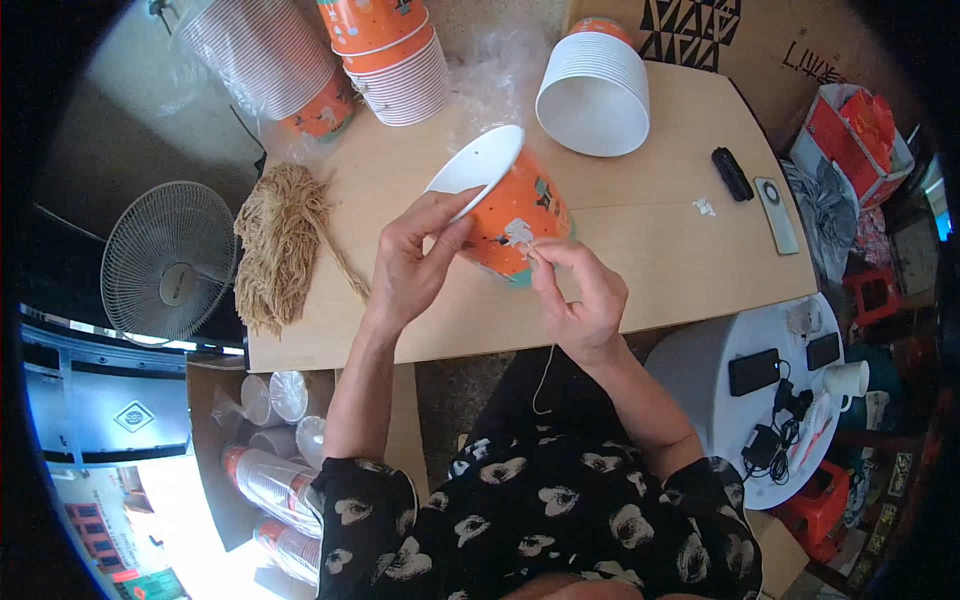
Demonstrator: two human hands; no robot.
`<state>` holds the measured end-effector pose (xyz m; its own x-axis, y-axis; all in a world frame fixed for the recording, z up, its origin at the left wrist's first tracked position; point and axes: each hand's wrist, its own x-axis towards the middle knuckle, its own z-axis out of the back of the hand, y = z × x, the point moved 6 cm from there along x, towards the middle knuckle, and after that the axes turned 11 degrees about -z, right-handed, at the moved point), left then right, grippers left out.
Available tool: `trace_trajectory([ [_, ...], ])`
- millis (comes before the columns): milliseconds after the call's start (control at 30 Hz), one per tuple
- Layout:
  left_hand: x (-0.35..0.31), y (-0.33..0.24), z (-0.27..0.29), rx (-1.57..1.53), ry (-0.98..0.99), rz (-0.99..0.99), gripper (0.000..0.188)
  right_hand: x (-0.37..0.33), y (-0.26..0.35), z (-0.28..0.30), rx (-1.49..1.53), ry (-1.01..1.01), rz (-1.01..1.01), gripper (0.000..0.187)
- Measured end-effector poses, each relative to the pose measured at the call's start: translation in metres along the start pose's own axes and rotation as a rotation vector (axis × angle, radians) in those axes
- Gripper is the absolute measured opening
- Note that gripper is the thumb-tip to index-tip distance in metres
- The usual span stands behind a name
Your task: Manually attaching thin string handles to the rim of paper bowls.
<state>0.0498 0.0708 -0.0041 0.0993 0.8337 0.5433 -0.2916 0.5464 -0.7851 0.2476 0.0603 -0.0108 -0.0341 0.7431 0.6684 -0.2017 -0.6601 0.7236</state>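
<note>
Fingers of left hand grip orange cup; right hand pinches half-hidden white string.

Orange paper cup with white inside and small printed figures; tan twine bundle; pale wooden table

Cup stacks, twine on table

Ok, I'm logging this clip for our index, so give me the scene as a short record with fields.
surface: pale wooden table
left hand: grips the white rim of the orange paper cup, which is tilted on its side
right hand: pinches a thin white string at the cup's wall
nearby: bundle of tan cords, stack of white cups
off table: fan
</note>
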Motion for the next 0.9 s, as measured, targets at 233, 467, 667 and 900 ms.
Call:
trace_trajectory([
  [233,-0.007,0.022,0.027,-0.141,0.096,0.129,0.037,0.003,-0.007,-0.004,-0.004,-0.006,0.057,0.016],
  [467,-0.009,0.036,0.038,-0.426,0.036,0.263,0.045,0.0,-0.02,-0.021,-0.053,0.038,0.068,0.015],
  [667,0.0,0.034,0.042,-0.541,0.042,0.281,0.051,-0.001,-0.021,-0.022,-0.052,0.052,0.059,0.014],
  [900,0.003,0.033,0.047,-0.504,0.024,0.305,0.046,-0.004,-0.012,-0.022,-0.061,0.078,0.046,0.013],
])
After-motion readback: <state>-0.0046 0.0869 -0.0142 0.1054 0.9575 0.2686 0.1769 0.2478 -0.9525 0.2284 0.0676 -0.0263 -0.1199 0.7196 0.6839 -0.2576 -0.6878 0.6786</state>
